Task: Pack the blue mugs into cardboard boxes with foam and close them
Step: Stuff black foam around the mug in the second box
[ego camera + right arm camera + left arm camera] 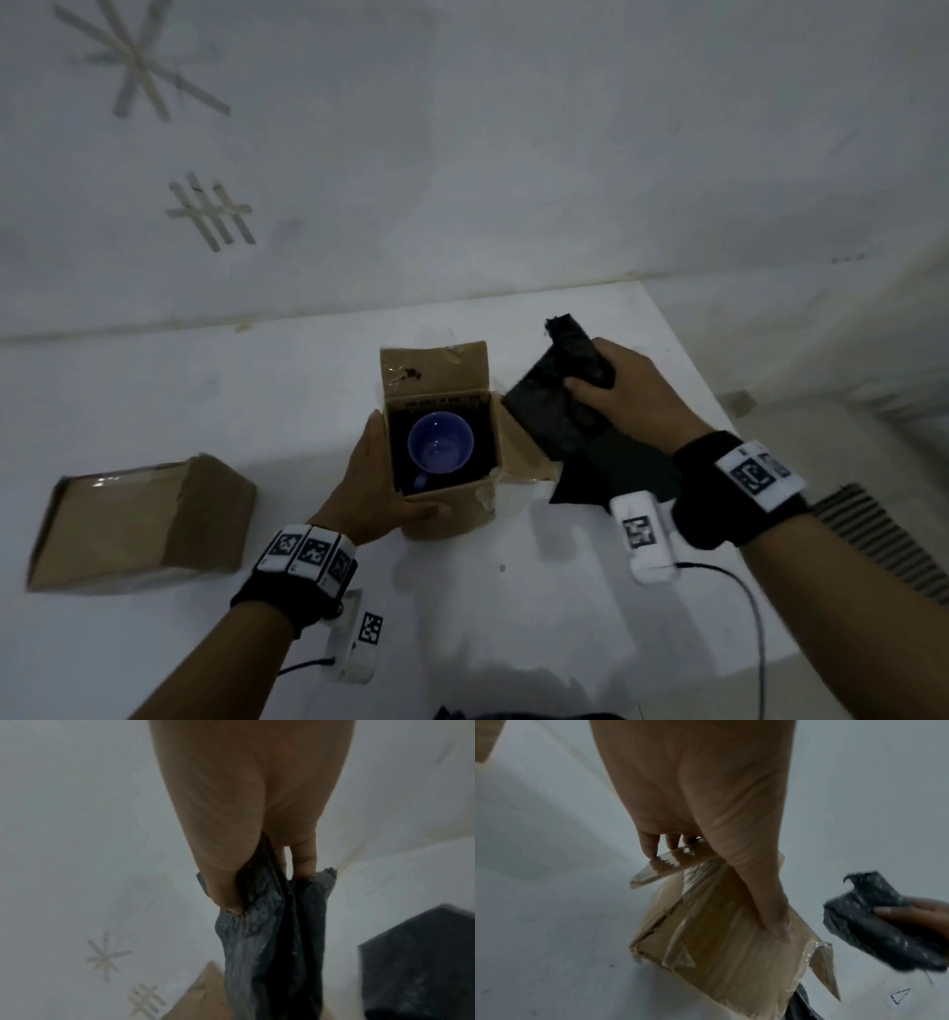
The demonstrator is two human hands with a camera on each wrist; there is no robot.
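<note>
An open cardboard box [452, 506] stands mid-table, lined with black foam. A blue mug [440, 443] sits upright inside it, handle toward me. My left hand [382, 467] grips the box's left side, thumb across the front face [718, 953] and fingers curled over a taped flap. Just right of the box, my right hand [621, 390] grips a folded piece of black foam [552, 406], held above the table. The right wrist view shows this foam [270, 943] pinched between thumb and fingers. A closed cardboard box [144, 524] lies on the table at the left.
More black foam [621, 478] lies flat on the table under my right wrist. The white table [513, 616] ends at its right edge near my right hand, with a striped object [883, 539] beyond it. A white wall with tape marks [210, 213] rises behind.
</note>
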